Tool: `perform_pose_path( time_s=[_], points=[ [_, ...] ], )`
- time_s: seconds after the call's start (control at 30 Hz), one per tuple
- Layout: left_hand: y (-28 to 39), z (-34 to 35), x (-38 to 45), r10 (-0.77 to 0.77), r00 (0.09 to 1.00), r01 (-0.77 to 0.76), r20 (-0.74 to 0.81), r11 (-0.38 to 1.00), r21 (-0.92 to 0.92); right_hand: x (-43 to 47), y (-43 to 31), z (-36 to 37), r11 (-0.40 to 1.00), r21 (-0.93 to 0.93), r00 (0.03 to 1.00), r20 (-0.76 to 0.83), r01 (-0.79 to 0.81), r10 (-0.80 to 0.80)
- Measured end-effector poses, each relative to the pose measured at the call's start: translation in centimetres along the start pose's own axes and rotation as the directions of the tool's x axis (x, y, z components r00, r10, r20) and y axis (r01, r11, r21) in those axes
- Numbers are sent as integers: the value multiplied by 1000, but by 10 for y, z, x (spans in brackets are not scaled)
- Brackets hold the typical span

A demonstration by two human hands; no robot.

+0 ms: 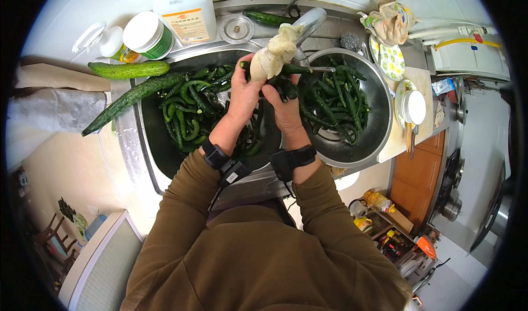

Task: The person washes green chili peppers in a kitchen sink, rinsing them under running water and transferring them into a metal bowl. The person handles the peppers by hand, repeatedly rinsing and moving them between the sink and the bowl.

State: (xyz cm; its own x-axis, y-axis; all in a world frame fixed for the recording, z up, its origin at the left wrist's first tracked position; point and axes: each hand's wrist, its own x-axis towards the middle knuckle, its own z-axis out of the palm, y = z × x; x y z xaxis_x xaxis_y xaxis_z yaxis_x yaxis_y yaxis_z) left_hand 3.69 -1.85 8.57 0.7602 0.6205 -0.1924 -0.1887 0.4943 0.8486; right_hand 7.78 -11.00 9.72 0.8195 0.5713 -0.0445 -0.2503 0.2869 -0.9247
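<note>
Both my hands are close together over the right side of the sink basin (153, 146), just below a faucet (311, 22) with a cloth (274, 53) wrapped on its spout. My left hand (244, 90) holds a green cucumber, partly hidden behind the cloth. In my right hand (284, 106) are several small dark green cucumbers (288, 89). Many small curved cucumbers (185, 108) lie in the basin to the left. More slender ones (342, 100) fill a large steel bowl (381, 133) to the right. Two large cucumbers (128, 69) rest at the basin's left corner, one reaching over its rim.
Behind the basin stand a large plastic jug (185, 13) and white-lidded tubs (144, 34). A cucumber (268, 18) and scissors (295, 5) lie behind the faucet. Right of the bowl are a steel scrubber (350, 41), a patterned plate (387, 57) and a cutting board (420, 88) with a knife (413, 141).
</note>
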Motion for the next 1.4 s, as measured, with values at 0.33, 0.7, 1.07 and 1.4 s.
perform_pose_path(
  time_s=[0.33,0.7,1.07,1.4],
  points=[
    [-1,-53,4,-121,968,43,-219,942,-332,21,35,21,987,-41,986,51,-156,158],
    [-10,-105,7,-299,943,200,-147,861,-468,50,42,4,636,545,835,292,-546,467],
    [0,-97,8,-316,936,352,157,856,-378,51,37,4,484,630,753,262,-607,603],
    [-9,-82,10,-427,903,321,-54,752,-575,8,-25,-14,859,73,861,15,-507,508]
  ],
)
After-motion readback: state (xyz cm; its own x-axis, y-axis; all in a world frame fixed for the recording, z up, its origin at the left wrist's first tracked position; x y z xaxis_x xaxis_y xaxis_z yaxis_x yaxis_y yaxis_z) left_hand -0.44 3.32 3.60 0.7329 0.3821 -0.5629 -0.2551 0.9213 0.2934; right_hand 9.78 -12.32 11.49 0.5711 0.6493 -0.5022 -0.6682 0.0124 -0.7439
